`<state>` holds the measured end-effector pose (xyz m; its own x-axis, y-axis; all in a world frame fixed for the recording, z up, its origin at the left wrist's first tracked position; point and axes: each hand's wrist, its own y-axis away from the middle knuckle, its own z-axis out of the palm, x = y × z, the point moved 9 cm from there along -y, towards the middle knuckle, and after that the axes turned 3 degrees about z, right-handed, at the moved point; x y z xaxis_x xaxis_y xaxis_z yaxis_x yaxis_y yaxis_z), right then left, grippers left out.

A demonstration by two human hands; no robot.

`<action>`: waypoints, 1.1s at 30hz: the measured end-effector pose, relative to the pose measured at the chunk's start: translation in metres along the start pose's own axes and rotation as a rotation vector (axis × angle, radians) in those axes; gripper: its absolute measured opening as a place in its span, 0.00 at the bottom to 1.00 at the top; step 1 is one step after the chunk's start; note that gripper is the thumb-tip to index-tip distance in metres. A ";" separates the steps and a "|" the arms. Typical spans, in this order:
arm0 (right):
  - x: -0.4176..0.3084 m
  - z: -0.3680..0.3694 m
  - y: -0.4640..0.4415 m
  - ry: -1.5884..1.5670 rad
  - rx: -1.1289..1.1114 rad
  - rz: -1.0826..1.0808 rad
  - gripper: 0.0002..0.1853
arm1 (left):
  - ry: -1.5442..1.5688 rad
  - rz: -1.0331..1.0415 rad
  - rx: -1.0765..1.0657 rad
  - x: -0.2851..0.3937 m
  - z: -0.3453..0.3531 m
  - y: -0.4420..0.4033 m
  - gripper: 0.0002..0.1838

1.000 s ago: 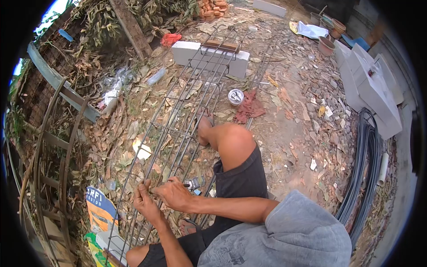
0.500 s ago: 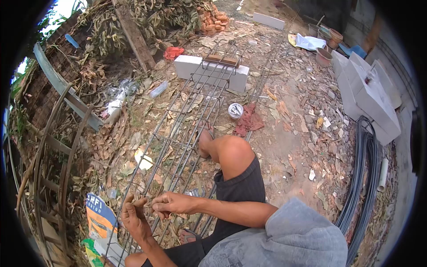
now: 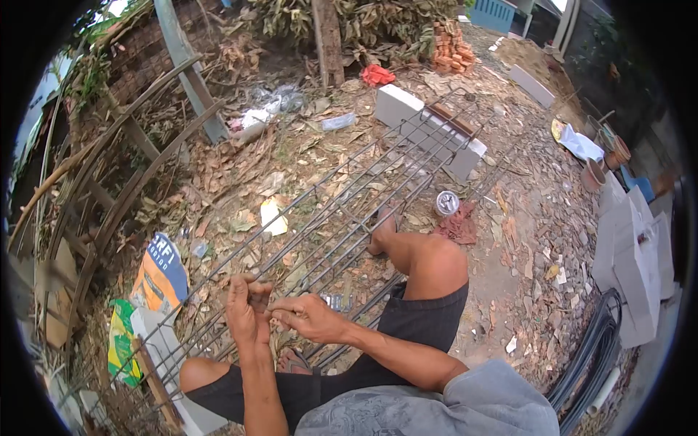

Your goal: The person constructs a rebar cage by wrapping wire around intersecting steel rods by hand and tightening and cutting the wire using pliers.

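A long cage of steel rebar (image 3: 342, 218), tied with square stirrups, slants away in front of me and between my legs. Above its near part, my left hand (image 3: 249, 311) is raised with the palm partly showing and the fingers loosely bent but apart. My right hand (image 3: 314, 318) is close beside that palm, thumb and forefinger pinched together. Whatever the pinch holds is too small to make out. Neither hand visibly touches the bars. A pale block (image 3: 429, 125) with a brown wooden piece (image 3: 449, 118) on it supports the far end.
A white tub (image 3: 446, 203) and a dark red cloth (image 3: 458, 224) lie beyond my knee. Another pale block (image 3: 156, 334) sits under the near end, beside printed sacks (image 3: 160, 272). Coiled black rods (image 3: 592, 356) and stacked pale blocks (image 3: 629, 254) stand right. Curved wooden strips (image 3: 109, 203) rise left.
The view has turned left, so the scene sits further right. My left hand has turned, showing more palm, with its fingers looser. My right hand stays pinched and close to it.
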<state>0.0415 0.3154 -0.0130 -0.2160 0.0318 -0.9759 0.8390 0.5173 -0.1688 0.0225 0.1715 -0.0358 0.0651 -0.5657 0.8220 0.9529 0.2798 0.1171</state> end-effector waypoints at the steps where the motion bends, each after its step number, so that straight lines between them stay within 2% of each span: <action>1: 0.011 0.005 0.002 -0.078 -0.025 0.100 0.15 | 0.027 -0.001 -0.028 -0.004 -0.001 0.000 0.15; 2: 0.023 0.010 0.002 -0.145 -0.051 0.203 0.15 | 0.014 -0.036 0.018 -0.012 -0.006 0.000 0.14; 4: 0.030 -0.002 0.006 -0.146 0.235 0.180 0.15 | -0.034 -0.010 0.032 -0.011 -0.006 -0.002 0.15; 5: 0.031 -0.010 0.010 0.054 0.372 0.151 0.16 | -0.083 0.025 0.048 -0.007 -0.008 -0.001 0.16; 7: 0.042 -0.019 0.009 0.171 0.395 0.239 0.20 | -0.139 0.152 0.147 0.005 -0.035 -0.005 0.17; 9: 0.064 -0.009 0.013 0.003 0.157 0.519 0.24 | -0.143 0.230 0.181 0.015 -0.049 -0.005 0.18; 12: 0.073 0.039 0.015 -0.311 -0.032 0.528 0.30 | -0.028 0.350 0.051 0.019 -0.040 0.005 0.17; 15: 0.086 0.041 0.007 -0.605 0.058 0.564 0.30 | -0.171 0.423 -0.032 0.009 -0.012 0.042 0.17; 16: 0.086 0.045 0.002 -0.735 0.079 0.597 0.30 | -0.349 0.418 -0.100 0.005 -0.001 0.057 0.17; 17: 0.068 0.038 -0.001 -0.880 0.136 0.600 0.26 | -0.531 0.405 -0.160 -0.001 0.006 0.072 0.17; 20: 0.077 0.023 -0.008 -0.772 0.139 0.499 0.22 | -0.845 0.536 -0.280 -0.013 0.019 0.094 0.19; 21: 0.077 0.018 -0.007 -0.720 0.176 0.496 0.19 | -0.889 0.565 -0.282 -0.013 0.020 0.097 0.19; 23: 0.073 0.002 -0.009 -0.519 0.294 0.435 0.19 | -0.981 0.616 -0.284 -0.009 0.021 0.103 0.19; 26: 0.057 -0.019 -0.014 -0.204 0.345 0.365 0.20 | -0.920 0.390 -0.317 0.001 0.006 0.099 0.19; 27: 0.058 -0.018 -0.014 -0.246 0.337 0.376 0.19 | -1.001 0.417 -0.279 0.006 -0.004 0.096 0.18; 30: 0.056 -0.009 -0.007 -0.036 0.340 0.393 0.17 | -0.937 0.227 -0.158 0.032 -0.033 0.076 0.19; 31: 0.063 -0.002 -0.003 0.004 0.280 0.390 0.16 | -0.786 0.132 -0.071 0.030 -0.047 0.069 0.20; 33: 0.042 0.024 -0.006 0.225 0.126 0.264 0.15 | -0.692 -0.016 -0.117 0.026 -0.056 0.057 0.21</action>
<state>0.0391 0.2931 -0.0560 -0.0763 0.3452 -0.9354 0.9322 0.3575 0.0559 0.0950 0.1295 -0.0388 -0.1159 0.0652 0.9911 0.9802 0.1686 0.1036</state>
